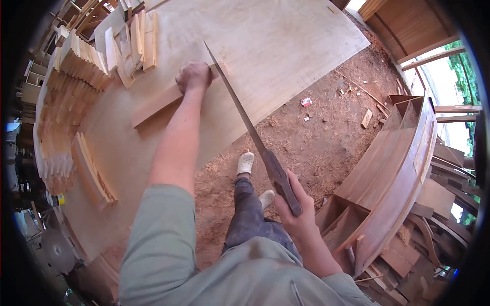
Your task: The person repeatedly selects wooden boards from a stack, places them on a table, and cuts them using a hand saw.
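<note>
My left hand [194, 77] is closed on a wooden block [159, 104] that lies on the large pale board [286, 46], gripping it near its far end. In my right hand [296, 203] is the dark handle of a handsaw [244, 115], the fingers wrapped round it. The saw's long narrow blade points up and to the left, and passes close by the block's far end. Whether the blade touches the wood I cannot tell.
Stacked wooden pieces [84, 61] stand at the board's left, with two curved pieces [92, 166] nearer. A curved wooden frame [388, 168] and offcuts [408, 250] are at the right. Debris and a red-and-white packet [306, 102] lie on the dirt ground [301, 137].
</note>
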Demonstrator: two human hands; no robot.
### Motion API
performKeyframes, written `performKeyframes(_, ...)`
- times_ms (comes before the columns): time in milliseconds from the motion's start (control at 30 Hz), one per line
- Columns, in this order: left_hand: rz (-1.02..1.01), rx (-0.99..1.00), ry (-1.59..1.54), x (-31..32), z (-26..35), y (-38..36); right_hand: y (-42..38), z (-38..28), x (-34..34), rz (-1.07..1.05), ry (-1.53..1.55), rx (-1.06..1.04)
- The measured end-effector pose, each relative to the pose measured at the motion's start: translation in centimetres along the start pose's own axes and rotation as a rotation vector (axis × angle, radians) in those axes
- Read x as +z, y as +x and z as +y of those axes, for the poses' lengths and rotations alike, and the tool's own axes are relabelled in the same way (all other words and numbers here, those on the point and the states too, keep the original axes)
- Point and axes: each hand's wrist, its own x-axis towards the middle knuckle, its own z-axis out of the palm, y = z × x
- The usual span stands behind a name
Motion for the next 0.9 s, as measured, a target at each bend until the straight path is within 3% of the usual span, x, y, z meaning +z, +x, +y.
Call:
performKeyframes(67, -0.018, 0.000, 0.016, -0.3, 0.1, 0.1, -0.8, 0.7, -0.6, -0.006, -0.035, -0.081)
performKeyframes(167, -0.038, 0.078, 0.067, 0.1, -0.6, 0.0, 5.4, -0.7, 2.0, -0.048, 0.017, 0.049)
performKeyframes(267, 0.000, 0.090, 0.058, 0.2, 0.0, 0.5, 7.9, -0.1, 3.4, -0.052, 0.042, 0.005)
performKeyframes(467, -0.023, -0.026, -0.006, 0.3, -0.3, 0.6, -1.7, 0.2, -1.1, -0.029, -0.007, -0.003)
performKeyframes(600, -0.051, 0.069, 0.073, 0.0, -0.2, 0.1, 4.4, 0.1, 1.7, -0.049, 0.051, 0.073)
performKeyframes(700, -0.006, 0.097, 0.089, -0.1, -0.1, 0.2, 5.1, 0.4, 2.5, 0.004, 0.037, -0.032)
performKeyframes(800, 0.021, 0.053, 0.078, 1.7, -0.6, 1.4, -1.4, 0.3, -0.5, -0.035, -0.003, 0.083)
performKeyframes(900, 0.026, 0.021, 0.052, 1.9, -0.8, 1.3, -4.9, 1.6, -1.9, -0.014, 0.011, -0.018)
